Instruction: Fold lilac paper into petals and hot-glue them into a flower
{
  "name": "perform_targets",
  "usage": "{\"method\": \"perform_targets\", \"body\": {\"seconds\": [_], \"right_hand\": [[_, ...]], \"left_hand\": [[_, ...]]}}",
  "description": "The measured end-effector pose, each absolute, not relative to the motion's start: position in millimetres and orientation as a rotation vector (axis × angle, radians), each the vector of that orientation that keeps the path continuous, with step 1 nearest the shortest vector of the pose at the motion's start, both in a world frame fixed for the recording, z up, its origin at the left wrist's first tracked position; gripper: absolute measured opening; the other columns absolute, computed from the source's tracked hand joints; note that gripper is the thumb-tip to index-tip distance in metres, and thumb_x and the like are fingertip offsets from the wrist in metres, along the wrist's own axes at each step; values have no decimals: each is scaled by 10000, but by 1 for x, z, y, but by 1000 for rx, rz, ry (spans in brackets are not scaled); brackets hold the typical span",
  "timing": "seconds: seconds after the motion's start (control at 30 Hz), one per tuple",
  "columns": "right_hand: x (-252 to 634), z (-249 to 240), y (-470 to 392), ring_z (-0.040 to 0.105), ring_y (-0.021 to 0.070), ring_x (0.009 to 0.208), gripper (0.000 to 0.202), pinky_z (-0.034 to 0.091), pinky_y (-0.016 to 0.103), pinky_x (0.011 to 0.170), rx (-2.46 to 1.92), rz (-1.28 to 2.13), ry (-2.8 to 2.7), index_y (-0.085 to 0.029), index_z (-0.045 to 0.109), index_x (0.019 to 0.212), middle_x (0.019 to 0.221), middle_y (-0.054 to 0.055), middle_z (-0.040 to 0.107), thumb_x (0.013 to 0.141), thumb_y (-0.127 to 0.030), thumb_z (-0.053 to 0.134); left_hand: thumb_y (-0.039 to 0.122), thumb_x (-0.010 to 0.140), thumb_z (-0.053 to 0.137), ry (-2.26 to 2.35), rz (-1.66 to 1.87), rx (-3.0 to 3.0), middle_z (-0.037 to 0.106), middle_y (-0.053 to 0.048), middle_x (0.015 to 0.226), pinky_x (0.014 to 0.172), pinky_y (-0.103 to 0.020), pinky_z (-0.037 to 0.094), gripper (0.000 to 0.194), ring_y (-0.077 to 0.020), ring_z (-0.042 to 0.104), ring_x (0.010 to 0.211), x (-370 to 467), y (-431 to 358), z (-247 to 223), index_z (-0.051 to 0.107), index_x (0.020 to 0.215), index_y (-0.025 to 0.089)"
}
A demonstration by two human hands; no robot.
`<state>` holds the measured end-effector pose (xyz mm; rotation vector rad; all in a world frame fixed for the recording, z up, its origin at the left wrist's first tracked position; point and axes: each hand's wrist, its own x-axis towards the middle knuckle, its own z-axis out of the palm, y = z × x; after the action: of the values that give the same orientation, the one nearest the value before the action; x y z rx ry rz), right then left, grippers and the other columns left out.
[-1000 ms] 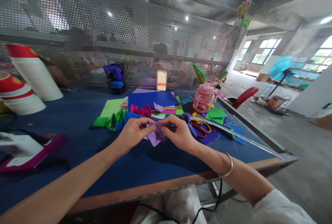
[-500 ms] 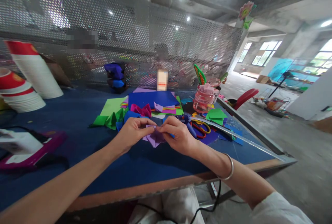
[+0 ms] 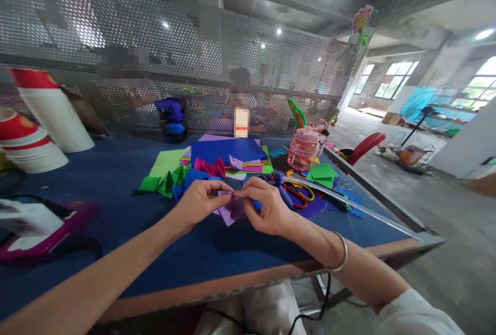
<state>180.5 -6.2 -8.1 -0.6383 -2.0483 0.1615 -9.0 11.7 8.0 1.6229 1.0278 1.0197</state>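
Observation:
A folded light purple paper (image 3: 229,213) is held above the blue table (image 3: 163,268), between my two hands. My left hand (image 3: 201,201) pinches its upper left part between thumb and fingers. On the other side, my right hand (image 3: 267,204) is closed on its upper right part, the fingertips close to those of my left hand. Just behind the hands lie a magenta folded paper (image 3: 211,166), green folded paper (image 3: 165,182) and blue folded paper. A stack of coloured sheets topped by a dark blue one (image 3: 228,150) is farther back.
Scissors (image 3: 306,190), a blue glue gun (image 3: 284,190) and a long clear stick lie to the right, by a pink bottle (image 3: 303,149). Paper cups (image 3: 58,112) and a magenta power strip (image 3: 50,237) are at left. A perforated metal screen (image 3: 174,40) stands behind.
The purple paper sits slightly lower in view and is tilted a little differently. Both hands keep their pinch on it. The camera view has shifted slightly.

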Motion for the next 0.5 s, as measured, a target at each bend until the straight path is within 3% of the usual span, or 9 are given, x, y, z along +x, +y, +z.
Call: {"method": "perform_targets", "body": {"seconds": [0.23, 0.5], "right_hand": [[172, -12, -2, 653, 128, 696, 107, 520, 224, 651, -905, 527, -1826, -171, 672, 846, 794, 17, 709, 840, -264, 620], [172, -10, -2, 594, 115, 652, 97, 441, 213, 614, -915, 350, -1899, -169, 630, 754, 711, 6, 657, 828, -204, 578]], "left_hand": [[306, 731, 665, 1069, 1233, 1943, 711, -6, 662, 524, -220, 498, 134, -138, 622, 544, -9, 3, 10, 715, 754, 184], [274, 825, 588, 1103, 1297, 2196, 679, 14, 632, 481, -200, 440, 148, -107, 563, 495, -6, -2, 2, 703, 799, 184]]}}
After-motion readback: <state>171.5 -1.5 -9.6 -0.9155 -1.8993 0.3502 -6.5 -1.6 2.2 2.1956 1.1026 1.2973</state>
